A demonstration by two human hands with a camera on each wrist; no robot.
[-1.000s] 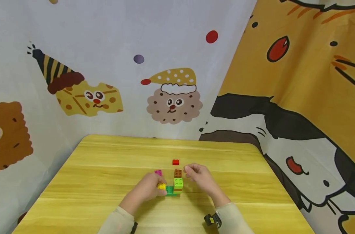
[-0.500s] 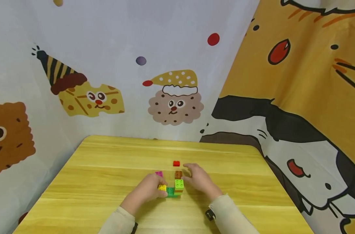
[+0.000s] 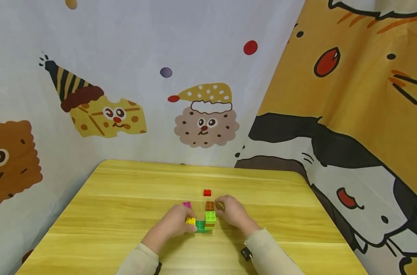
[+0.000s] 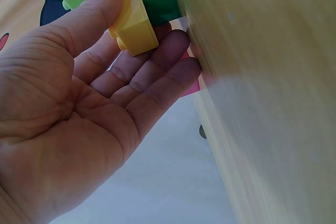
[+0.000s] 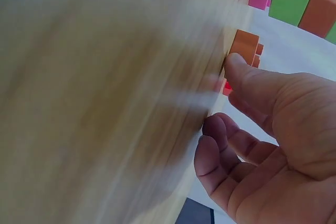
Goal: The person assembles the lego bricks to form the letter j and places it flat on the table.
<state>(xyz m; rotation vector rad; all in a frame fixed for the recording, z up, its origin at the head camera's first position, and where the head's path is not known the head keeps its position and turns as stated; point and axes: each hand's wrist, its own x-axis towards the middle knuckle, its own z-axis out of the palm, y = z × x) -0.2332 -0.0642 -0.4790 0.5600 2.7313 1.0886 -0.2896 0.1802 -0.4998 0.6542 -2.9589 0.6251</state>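
My left hand (image 3: 172,221) pinches a small yellow toy brick (image 4: 135,22) between thumb and fingers. It sits at the left end of a green brick (image 3: 199,225). On that brick's right end rises a stack with a light green brick (image 3: 210,216) on top and an orange-brown layer below it. My right hand (image 3: 233,211) is just right of a loose brown brick (image 3: 210,206) behind the stack. In the right wrist view the thumb tip is right at this brown brick (image 5: 244,44), while the other fingers bend loosely near the table.
A red brick (image 3: 207,193) lies farther back on the wooden table (image 3: 132,183). Beyond my left fingers is a magenta brick (image 3: 186,204), partly hidden by them. A cartoon-printed curtain (image 3: 143,46) hangs behind and beside the table.
My right hand has come in lower and closer to the brown brick; its fingers spread, then drew in again. The left hand keeps its hold on the yellow brick. The view has shifted slightly.
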